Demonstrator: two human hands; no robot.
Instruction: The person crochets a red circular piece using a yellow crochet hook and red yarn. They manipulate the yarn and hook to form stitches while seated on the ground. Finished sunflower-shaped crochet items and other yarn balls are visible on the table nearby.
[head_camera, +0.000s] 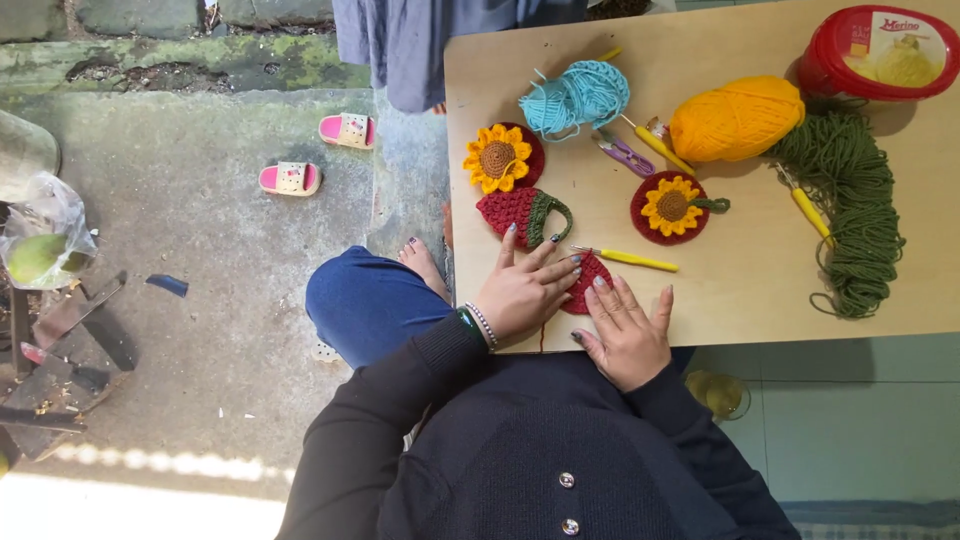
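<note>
Our left hand (522, 292) and right hand (628, 335) lie flat with fingers spread wide, gripping nothing, both pressing on a small red crocheted round (588, 282) at the near edge of the pale wooden bench (740, 280). Just beyond the fingertips lies a yellow-handled crochet hook (628, 259), and a knobbly red-and-green strawberry piece (522, 215). Farther out sit two woolly sunflower rounds (502, 157) (671, 206), a turquoise crocheted bundle (577, 97), a plump orange yarn ball (736, 119), loose green yarn (850, 200) and a red plastic tub (878, 52).
</note>
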